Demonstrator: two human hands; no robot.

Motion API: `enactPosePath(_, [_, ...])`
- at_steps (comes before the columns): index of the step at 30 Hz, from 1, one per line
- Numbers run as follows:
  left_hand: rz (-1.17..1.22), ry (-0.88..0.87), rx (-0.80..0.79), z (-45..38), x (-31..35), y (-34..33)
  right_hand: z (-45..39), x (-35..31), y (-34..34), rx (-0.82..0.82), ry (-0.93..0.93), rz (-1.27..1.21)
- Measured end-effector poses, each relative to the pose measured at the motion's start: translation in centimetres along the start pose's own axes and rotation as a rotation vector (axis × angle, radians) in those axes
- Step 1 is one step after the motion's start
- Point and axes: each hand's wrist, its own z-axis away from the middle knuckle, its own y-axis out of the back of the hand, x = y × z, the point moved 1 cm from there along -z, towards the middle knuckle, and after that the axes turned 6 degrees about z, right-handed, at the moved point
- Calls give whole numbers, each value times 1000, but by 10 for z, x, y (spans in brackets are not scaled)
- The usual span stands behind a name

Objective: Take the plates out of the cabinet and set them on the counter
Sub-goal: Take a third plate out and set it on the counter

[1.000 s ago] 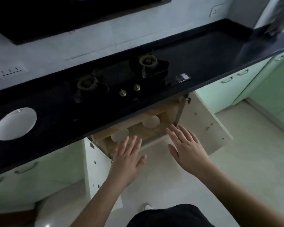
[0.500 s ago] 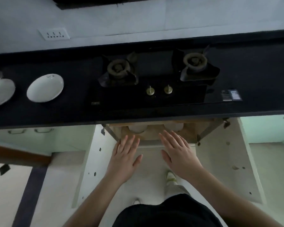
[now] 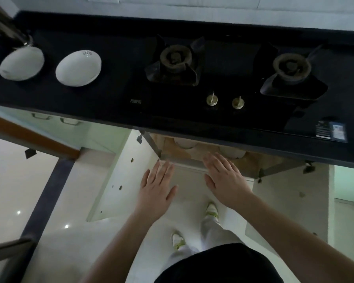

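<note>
- Two plates already lie on the worktop (image 3: 114,111), at its left end: the left plate (image 3: 22,63) and the right plate (image 3: 78,68), a little apart from each other, both left of the stove (image 3: 223,78).
- In the open cabinet (image 3: 192,154) under the stove I can see two more white plates: one at the left (image 3: 185,144) and one at the right (image 3: 232,153). The worktop edge hides most of them, so I cannot tell if there are others behind.
- So I judge the task about half done; at least two plates are left to take out.
- My left hand (image 3: 156,188) is flat with straight fingers and holds nothing. Its fingertips are at the front edge of the cabinet.
- My right hand (image 3: 226,178) is also flat and holds nothing, with its fingertips just before the right plate inside.
- Count: two hands, four plates visible, two burners, two knobs, two cabinet doors, both open.
</note>
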Motion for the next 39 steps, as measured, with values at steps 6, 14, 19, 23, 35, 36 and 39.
enactPosePath(6, [7,-29,-60,11,-23,-23,5,-25,-30,-36,-19,-15])
enactPosePath(14, [-13,-91,-11,-11,-40,-24,-15,-39,-51,-73,-38,-19])
enactPosePath(19, [-23,-57,9,-55,-60,-58,-57,-7,-92,-98,-54,-7])
enactPosePath(23, [-63,-38,24,-91,-74,-105,-89,16,-138,-119,-11,69])
enactPosePath(35, [-22,-8,11,-192,-124,-284,-171,95,-290,-143,82,219])
enactPosePath(36, [-22,-21,12,-200,-129,-298,-179,100,-301,-141,73,210])
enactPosePath(39, [-59,-28,-2,-226,-144,-336,-204,115,-336,-115,52,192])
